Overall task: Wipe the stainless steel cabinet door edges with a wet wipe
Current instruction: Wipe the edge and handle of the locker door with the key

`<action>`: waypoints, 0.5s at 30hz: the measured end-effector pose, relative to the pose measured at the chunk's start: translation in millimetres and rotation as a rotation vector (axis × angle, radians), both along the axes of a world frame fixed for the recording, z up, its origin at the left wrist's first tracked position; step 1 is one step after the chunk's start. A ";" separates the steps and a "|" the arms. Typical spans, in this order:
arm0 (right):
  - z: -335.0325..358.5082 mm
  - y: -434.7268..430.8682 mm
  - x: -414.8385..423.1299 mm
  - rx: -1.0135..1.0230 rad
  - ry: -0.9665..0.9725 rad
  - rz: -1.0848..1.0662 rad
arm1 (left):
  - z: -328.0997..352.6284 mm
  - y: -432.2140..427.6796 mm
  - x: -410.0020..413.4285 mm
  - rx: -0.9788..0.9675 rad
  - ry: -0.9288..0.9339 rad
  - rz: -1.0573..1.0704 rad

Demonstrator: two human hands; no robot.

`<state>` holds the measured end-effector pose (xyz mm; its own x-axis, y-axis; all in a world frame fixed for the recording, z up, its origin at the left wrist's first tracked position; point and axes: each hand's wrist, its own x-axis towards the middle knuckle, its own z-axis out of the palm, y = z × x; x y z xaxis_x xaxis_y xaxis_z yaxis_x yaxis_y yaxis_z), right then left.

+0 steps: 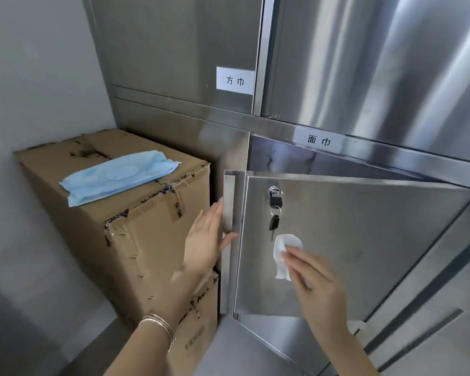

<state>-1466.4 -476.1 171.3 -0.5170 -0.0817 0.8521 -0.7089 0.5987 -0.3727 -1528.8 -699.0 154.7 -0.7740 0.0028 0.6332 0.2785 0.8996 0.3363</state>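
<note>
Wiping in hand: pressing the wipe (284, 248) flat on the open door (364, 240), just below the key (274, 222), right hand (318, 283) straight-fingered, nothing pinched. Steadying the door's edge (229, 202) with the left hand (205, 237), fingers extended. Next, likely: sliding the wipe onto that edge.

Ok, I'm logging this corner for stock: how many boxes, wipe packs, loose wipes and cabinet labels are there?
Boxes: 2
Wipe pack: 1
Wipe: 1
Labels: 2
Total: 6
</note>
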 end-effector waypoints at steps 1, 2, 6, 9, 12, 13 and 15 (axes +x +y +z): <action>-0.7 -5.7 2.0 0.022 0.042 0.016 | -3.0 -0.6 4.1 0.025 -0.006 -0.024; -0.6 -12.3 2.6 0.046 0.098 0.030 | -6.1 -0.4 7.6 0.067 -0.022 -0.052; 5.2 -44.7 -8.1 0.100 0.318 0.060 | -22.6 6.2 15.7 0.252 -0.050 -0.150; 12.6 -67.4 -22.8 0.082 0.397 0.053 | -42.6 8.8 8.9 0.359 -0.013 -0.225; 17.0 -86.7 -44.8 0.073 0.445 0.074 | -75.3 14.6 1.7 0.428 -0.027 -0.231; 18.3 -92.0 -53.8 0.051 0.453 0.091 | -87.3 16.5 -0.8 0.456 -0.015 -0.240; 17.3 -98.4 -71.4 0.069 0.509 0.071 | -105.0 19.0 -8.7 0.530 0.049 -0.244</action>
<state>-1537.8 -574.5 188.6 -0.0296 -0.1668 0.9855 -0.8298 0.5537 0.0688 -1537.5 -679.9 49.7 -0.7605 -0.1495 0.6319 0.4832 0.5198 0.7045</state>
